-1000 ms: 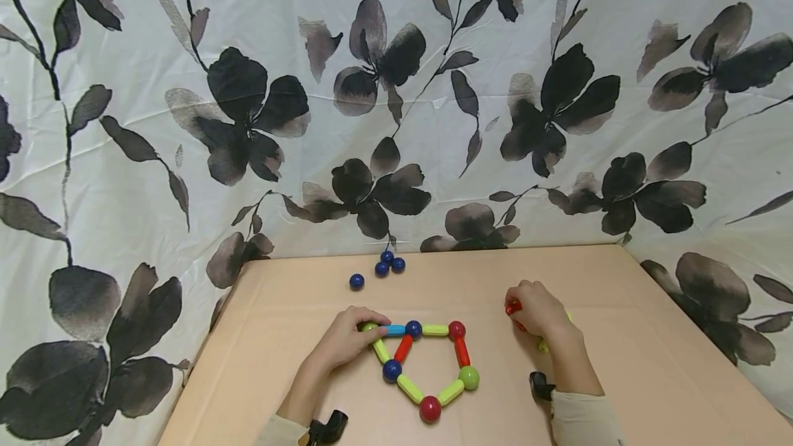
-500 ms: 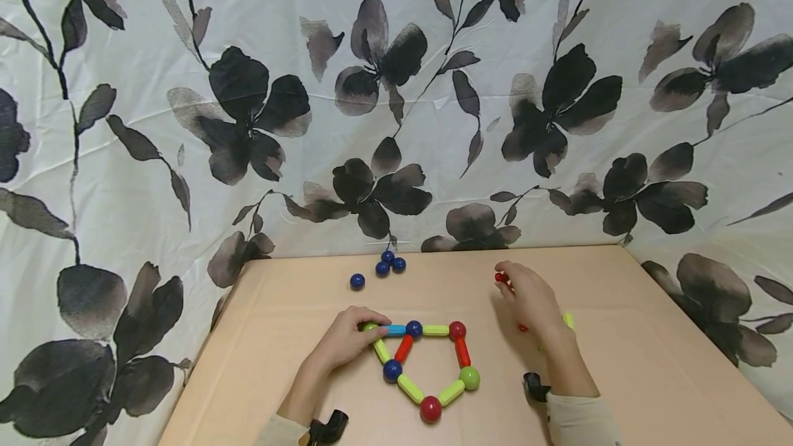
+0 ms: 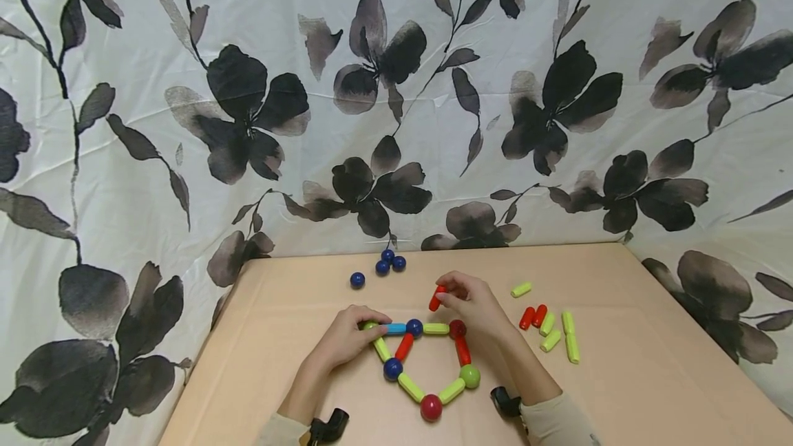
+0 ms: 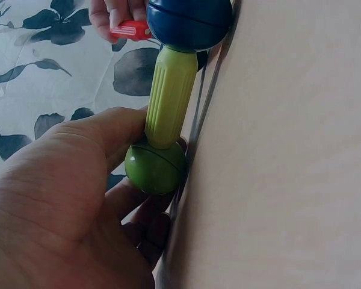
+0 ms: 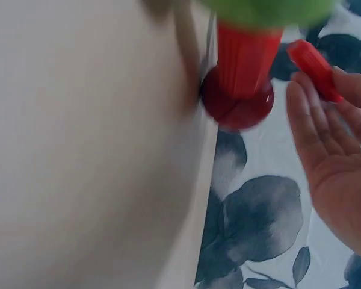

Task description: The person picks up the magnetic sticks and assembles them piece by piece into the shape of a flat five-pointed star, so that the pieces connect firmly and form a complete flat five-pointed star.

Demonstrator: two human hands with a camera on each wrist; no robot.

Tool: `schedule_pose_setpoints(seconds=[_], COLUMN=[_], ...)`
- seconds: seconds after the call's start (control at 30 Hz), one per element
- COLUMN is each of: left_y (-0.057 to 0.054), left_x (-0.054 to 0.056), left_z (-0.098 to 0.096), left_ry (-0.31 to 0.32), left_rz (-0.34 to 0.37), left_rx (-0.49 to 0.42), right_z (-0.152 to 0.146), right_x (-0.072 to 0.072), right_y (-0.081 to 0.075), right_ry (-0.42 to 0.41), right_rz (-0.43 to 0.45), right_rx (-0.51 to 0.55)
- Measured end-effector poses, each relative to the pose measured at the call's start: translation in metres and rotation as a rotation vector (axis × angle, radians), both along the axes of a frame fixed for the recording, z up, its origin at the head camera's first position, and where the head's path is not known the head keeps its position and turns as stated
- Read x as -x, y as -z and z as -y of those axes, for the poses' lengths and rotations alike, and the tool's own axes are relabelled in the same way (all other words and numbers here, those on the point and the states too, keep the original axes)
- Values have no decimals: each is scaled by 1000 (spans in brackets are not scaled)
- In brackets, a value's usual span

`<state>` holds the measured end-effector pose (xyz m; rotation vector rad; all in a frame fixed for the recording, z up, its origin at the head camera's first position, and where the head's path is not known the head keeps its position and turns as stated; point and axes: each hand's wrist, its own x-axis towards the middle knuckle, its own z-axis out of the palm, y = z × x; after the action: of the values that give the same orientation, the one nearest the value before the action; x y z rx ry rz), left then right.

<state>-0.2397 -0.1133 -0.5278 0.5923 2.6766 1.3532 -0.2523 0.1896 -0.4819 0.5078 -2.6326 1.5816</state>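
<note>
A connected frame of coloured rods (image 3: 411, 389) and balls lies flat on the table. My left hand (image 3: 345, 337) holds its far left corner, thumb and fingers around a green ball (image 4: 154, 170) from which a yellow-green rod (image 4: 171, 99) runs to a blue ball (image 4: 189, 21). Above the far side of the frame, my right hand (image 3: 476, 303) pinches a loose red rod (image 3: 436, 299) between thumb and fingertips. In the right wrist view this red rod (image 5: 316, 70) is beside the frame's red ball (image 5: 237, 102), apart from it.
Several loose blue balls (image 3: 382, 268) sit near the table's back edge. To the right lie two red rods (image 3: 527, 318) and several yellow-green rods (image 3: 550, 341). Behind the table (image 3: 297, 281) hangs a white cloth (image 3: 458, 177) with dark flowers.
My right hand has moved left from the loose rods, carrying a red rod to above the frame, and the rods at right are uncovered. The left hand stays at the green ball.
</note>
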Motion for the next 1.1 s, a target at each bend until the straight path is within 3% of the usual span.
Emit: schedule_pose_setpoints(seconds=[0.23,0.4,0.8,1.1], left_y=[2,3,-1,-2], left_x=[1,1,1,1], left_z=[0,0,0,-1], left_ry=[2,-1,9,0], left_rz=[3,12,11,13], left_rx=[3,-5,0,1], right_z=[4,12,24,28], right_x=[1,0,14,14], right_y=[12,16,29,29], right_ry=[-70,-98,4,52], right_rz=[65,107,84,90], right_rx=[38,-14,-44,-111])
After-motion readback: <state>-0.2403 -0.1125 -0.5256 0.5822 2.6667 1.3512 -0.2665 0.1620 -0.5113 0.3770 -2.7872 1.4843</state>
